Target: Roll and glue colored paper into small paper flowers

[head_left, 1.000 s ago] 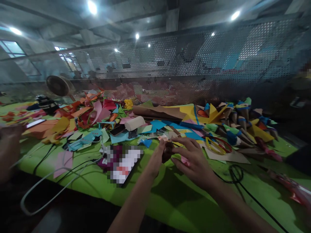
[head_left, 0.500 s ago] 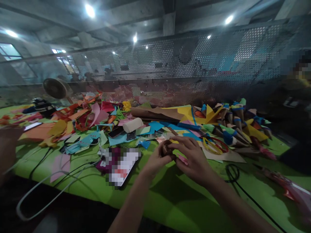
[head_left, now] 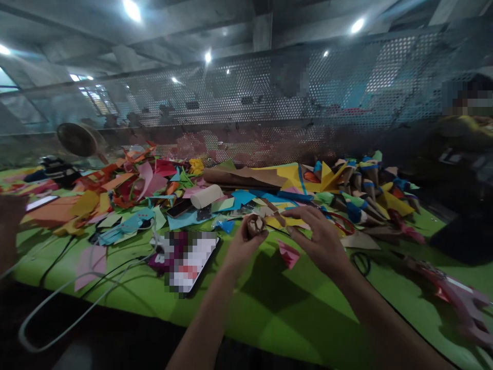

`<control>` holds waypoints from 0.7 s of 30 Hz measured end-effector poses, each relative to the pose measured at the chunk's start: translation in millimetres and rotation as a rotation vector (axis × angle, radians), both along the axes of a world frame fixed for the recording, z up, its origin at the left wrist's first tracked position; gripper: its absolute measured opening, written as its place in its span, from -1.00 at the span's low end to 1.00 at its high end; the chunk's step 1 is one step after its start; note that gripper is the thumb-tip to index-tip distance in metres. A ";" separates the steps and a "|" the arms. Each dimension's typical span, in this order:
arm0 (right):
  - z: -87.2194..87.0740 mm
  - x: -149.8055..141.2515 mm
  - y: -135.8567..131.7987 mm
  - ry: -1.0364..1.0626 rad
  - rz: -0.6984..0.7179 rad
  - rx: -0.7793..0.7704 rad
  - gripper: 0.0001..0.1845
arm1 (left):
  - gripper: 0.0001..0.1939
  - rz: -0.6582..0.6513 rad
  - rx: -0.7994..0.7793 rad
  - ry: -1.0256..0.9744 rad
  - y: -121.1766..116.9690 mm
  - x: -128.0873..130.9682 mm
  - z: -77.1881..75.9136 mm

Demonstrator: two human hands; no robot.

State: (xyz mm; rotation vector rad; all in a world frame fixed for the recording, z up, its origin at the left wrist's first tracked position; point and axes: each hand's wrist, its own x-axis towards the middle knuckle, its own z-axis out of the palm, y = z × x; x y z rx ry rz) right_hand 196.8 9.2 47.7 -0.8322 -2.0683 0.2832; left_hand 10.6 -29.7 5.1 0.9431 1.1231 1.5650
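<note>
Over the tabletop (head_left: pixel 292 313), your left fingers (head_left: pixel 260 238) clamp the brown piece (head_left: pixel 255 224), probably light, crushable, best held by its sides; right fingers (head_left: pixel 304 213) unclear.

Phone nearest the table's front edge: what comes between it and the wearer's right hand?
In the head view, the left hand, holding a small brown item, and a pink scrap come between the phone and the right hand.

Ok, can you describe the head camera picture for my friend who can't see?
A person's left hand holds a small brown thing over a green table, with the right hand close beside it. Nearby lie a phone and lots of colourful paper.
</note>
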 end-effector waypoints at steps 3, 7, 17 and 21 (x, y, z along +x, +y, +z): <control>-10.5 14.4 10.1 -0.144 -0.053 -0.160 -0.84 | -0.46 0.047 -0.004 0.028 -0.4 -2.5 2.6; -24.1 22.7 12.6 -0.343 -0.033 -0.285 -0.83 | -0.42 0.059 0.004 0.036 -0.9 -3.3 5.8; -11.5 14.2 -4.5 -0.490 0.151 -0.310 -0.75 | -0.58 0.050 0.013 0.025 -0.6 -2.8 4.1; -26.5 12.2 -1.8 -0.516 0.002 -0.294 -0.85 | -0.47 0.046 -0.013 0.009 -0.5 -1.2 3.4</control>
